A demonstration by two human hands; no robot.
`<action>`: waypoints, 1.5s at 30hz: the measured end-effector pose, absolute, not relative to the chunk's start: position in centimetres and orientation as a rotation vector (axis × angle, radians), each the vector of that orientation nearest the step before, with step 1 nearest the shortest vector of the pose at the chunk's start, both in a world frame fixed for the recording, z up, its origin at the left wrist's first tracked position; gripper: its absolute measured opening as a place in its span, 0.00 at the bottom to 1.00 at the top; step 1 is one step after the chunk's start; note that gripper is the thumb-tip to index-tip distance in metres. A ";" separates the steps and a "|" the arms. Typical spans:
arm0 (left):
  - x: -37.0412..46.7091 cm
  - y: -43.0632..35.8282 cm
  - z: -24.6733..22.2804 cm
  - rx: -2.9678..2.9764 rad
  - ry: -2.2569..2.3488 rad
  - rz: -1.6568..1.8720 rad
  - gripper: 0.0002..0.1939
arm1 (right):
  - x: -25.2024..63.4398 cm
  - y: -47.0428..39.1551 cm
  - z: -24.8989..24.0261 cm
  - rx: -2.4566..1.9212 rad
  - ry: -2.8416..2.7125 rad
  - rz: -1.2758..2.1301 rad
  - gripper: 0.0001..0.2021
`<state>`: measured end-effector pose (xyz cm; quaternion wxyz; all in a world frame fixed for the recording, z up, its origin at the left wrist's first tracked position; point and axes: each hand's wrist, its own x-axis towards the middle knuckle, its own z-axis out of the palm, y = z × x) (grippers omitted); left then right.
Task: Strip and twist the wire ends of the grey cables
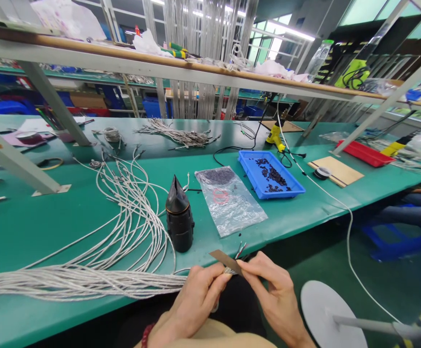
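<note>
My left hand (199,295) is closed in a pinch on the end of a white cable, just past the table's front edge. Thin coloured wires (241,250) fan out from that cable end. Across it lies a flat brown strip (225,261), its material not clear. My right hand (272,290) pinches the strip's near end between thumb and fingers. A long bundle of white cables (87,282) runs along the table edge toward my left hand, which hides where it ends. Behind my hands stands a black cylinder with a pointed, slit top (180,222).
A clear plastic bag (232,208) and a blue tray (245,169), both with small black pieces, lie on the green table (69,237). Farther right are a yellow tool (276,137), a wooden board (348,171) and a red tray (364,155). A white round stool (326,314) stands below right.
</note>
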<state>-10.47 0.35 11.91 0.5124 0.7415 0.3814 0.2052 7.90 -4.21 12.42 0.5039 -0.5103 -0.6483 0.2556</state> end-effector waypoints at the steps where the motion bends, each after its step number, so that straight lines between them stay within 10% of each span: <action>1: -10.5 0.4 11.9 1.796 0.919 0.492 0.21 | 8.0 -4.3 12.5 -1.253 -1.536 0.668 0.11; 7: -10.6 0.3 11.6 1.772 1.025 0.526 0.20 | 7.7 -4.9 12.5 -1.269 -1.342 0.905 0.06; 22: -10.0 0.1 11.5 1.428 0.835 0.684 0.24 | 6.9 -4.6 12.5 -1.037 -1.679 -0.025 0.22; 45: -10.0 0.1 11.5 1.491 0.844 0.682 0.22 | 7.1 -4.8 11.7 -1.059 -1.711 -0.055 0.24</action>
